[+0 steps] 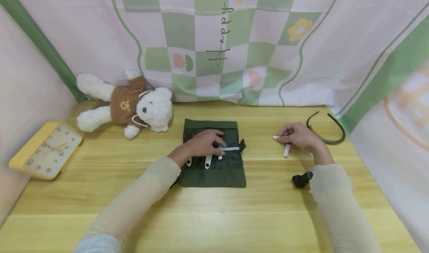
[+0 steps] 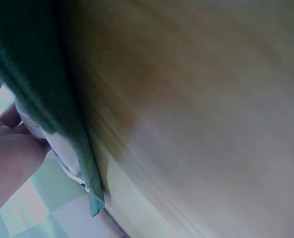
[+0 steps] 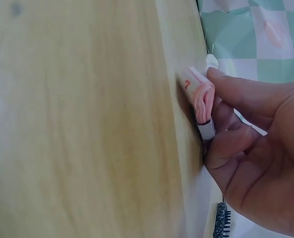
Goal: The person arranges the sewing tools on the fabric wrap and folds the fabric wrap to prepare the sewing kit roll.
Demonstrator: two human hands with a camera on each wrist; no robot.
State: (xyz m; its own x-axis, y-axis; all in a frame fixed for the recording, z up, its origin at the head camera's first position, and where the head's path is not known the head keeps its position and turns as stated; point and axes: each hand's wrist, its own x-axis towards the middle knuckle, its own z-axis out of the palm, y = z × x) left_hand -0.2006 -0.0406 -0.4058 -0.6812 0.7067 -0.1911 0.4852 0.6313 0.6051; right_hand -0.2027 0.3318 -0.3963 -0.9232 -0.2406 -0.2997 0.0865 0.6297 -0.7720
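Observation:
In the head view my left hand (image 1: 206, 143) rests on an unfolded dark green fabric pouch (image 1: 212, 177), its fingertips at a white strip (image 1: 231, 148) that runs across the pouch. Two slim white pieces with dark round spots, one of them a handle-like piece (image 1: 208, 163), show below that hand. To the right, my right hand (image 1: 298, 137) pinches a small white piece (image 3: 212, 60) between thumb and finger; thin wire-like lines rise from it in the right wrist view. Beside those fingers is a folded pink-and-white tape measure (image 3: 199, 91) with a red digit.
A black toothed headband (image 1: 335, 139) lies at the right rear. A small black object (image 1: 301, 179) is near the right wrist. At the left are a yellow clock (image 1: 50, 148) and a white plush bear (image 1: 125, 106). A patterned curtain (image 1: 214, 33) closes off the back.

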